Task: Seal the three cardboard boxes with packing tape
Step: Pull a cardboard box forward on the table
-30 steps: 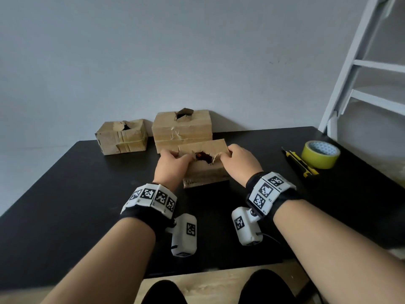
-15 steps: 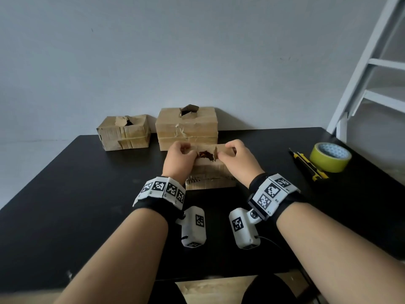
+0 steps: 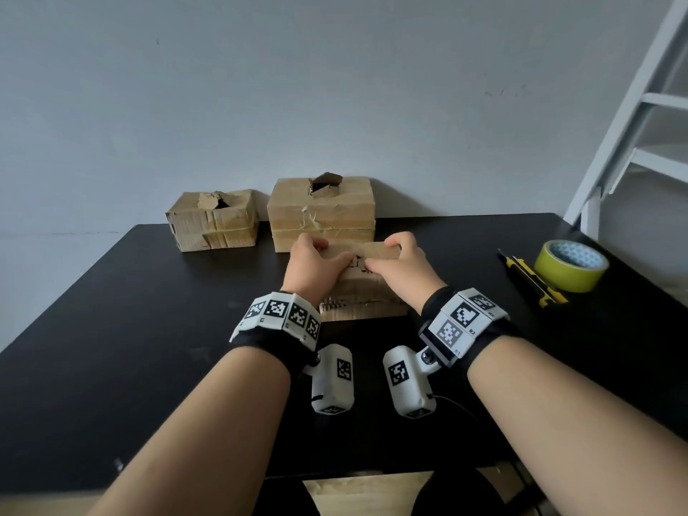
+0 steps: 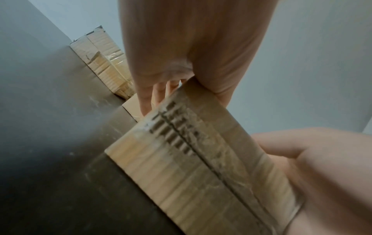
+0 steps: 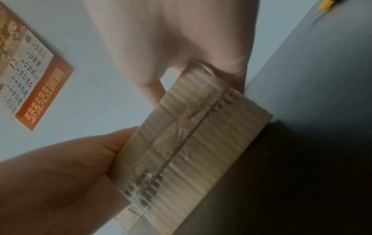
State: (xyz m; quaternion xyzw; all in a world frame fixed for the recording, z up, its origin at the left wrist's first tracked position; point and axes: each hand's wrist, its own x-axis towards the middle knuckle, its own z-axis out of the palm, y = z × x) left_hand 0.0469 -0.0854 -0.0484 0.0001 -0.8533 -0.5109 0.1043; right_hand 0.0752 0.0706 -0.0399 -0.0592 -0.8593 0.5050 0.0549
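Both hands on the nearest cardboard box (image 3: 363, 305), standing on the black table (image 3: 111, 329). Left grip (image 3: 311, 268) curled over the box's top left edge, fingers wrapped behind the far side, thumb pressing the flap down at the front; right grip (image 3: 400, 268) mirrored on the top right edge, thumb and fingers pinching the flap. Thumb tips nearly meeting at the middle seam, with a small dark gap between the flaps there. From the left wrist view, the box's near face (image 4: 201, 167) streaked with old clear tape along a seam, printed bars beside it; same face in the right wrist view (image 5: 191, 151). Just behind the grips, touching or almost touching the held box, a larger cardboard box (image 3: 322, 214) with a torn hole in its top. Further left of the left grip, a smaller cardboard box (image 3: 212, 221), also torn open on top. Well to the right of the right grip, a yellow tape roll (image 3: 571, 266), with a yellow utility knife (image 3: 532, 279) just beside it. White ladder frame (image 3: 633, 117) beyond, against the wall.
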